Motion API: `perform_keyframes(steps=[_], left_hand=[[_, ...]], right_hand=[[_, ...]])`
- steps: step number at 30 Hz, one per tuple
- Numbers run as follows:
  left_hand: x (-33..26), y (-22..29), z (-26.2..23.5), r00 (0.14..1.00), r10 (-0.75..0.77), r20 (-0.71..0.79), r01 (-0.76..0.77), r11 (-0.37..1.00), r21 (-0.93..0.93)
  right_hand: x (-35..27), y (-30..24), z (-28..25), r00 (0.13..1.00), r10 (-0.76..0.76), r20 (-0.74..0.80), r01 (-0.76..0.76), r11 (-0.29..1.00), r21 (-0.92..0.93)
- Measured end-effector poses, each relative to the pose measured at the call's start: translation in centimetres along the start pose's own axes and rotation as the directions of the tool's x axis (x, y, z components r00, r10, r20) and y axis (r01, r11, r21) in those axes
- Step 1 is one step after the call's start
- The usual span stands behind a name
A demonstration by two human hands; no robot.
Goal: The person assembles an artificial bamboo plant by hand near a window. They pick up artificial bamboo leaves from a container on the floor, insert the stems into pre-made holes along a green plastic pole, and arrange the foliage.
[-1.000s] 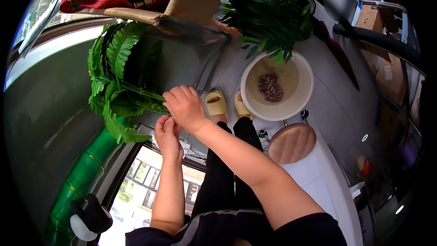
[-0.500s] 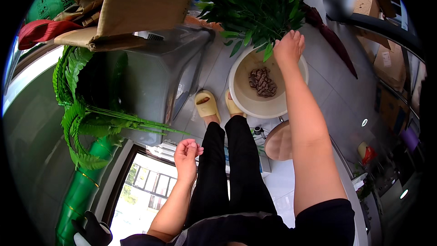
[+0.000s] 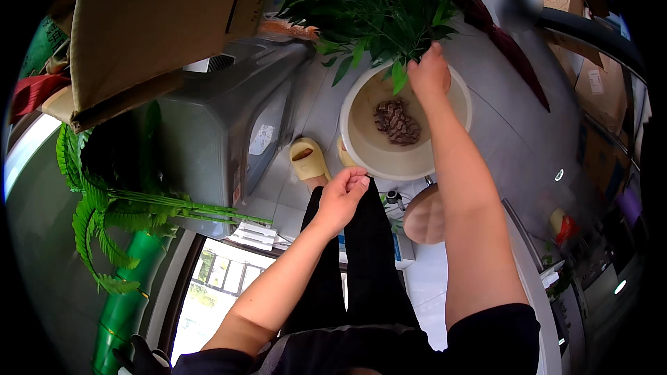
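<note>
My right hand (image 3: 429,73) reaches far forward into a big pile of leafy green stems (image 3: 372,3) and its fingers close on a stem at the pile's near edge. Just below it stands a cream bucket (image 3: 361,146) with a dark clump at its bottom. My left hand (image 3: 344,194) hovers above my knees, fingers loosely curled, holding nothing. A bundle of fern fronds (image 3: 121,212) lies on a ledge at my left, stems pointing right. Black trousers and a yellow slipper (image 3: 309,160) show below.
A grey box-like appliance (image 3: 222,125) with brown cardboard (image 3: 149,24) on top stands left of the bucket. A round wooden stool (image 3: 425,217) sits by my right leg. A green tube (image 3: 125,305) is low left. Cardboard boxes (image 3: 590,83) line the right wall.
My right hand left the ferns at the left, swung across to the leafy pile above the bucket and gripped a stem. My left hand came off the ferns and drew back over my lap.
</note>
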State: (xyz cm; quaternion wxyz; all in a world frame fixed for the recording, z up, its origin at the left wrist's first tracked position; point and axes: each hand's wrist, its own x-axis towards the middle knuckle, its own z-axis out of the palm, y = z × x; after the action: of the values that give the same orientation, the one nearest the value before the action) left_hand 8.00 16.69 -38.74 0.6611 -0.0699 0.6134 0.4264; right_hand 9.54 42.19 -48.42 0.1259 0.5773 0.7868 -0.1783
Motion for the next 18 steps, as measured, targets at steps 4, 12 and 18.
perform_keyframes(steps=[4,12,18], left_hand=[[7.0,6.8,3.7,0.982,-0.133,0.134,0.165,0.948,-0.271],[16.5,13.3,5.4,0.987,-0.145,0.065,0.158,0.867,-0.473],[17.1,13.1,3.1,0.973,-0.231,-0.008,0.225,0.955,-0.195]], right_hand=[[-2.2,-1.8,-1.6,0.996,-0.083,-0.029,0.084,0.995,0.057],[-2.9,-1.3,-3.1,0.957,-0.236,0.169,0.179,0.938,0.298],[1.6,4.0,-7.3,0.916,-0.327,0.233,0.237,0.909,0.343]])
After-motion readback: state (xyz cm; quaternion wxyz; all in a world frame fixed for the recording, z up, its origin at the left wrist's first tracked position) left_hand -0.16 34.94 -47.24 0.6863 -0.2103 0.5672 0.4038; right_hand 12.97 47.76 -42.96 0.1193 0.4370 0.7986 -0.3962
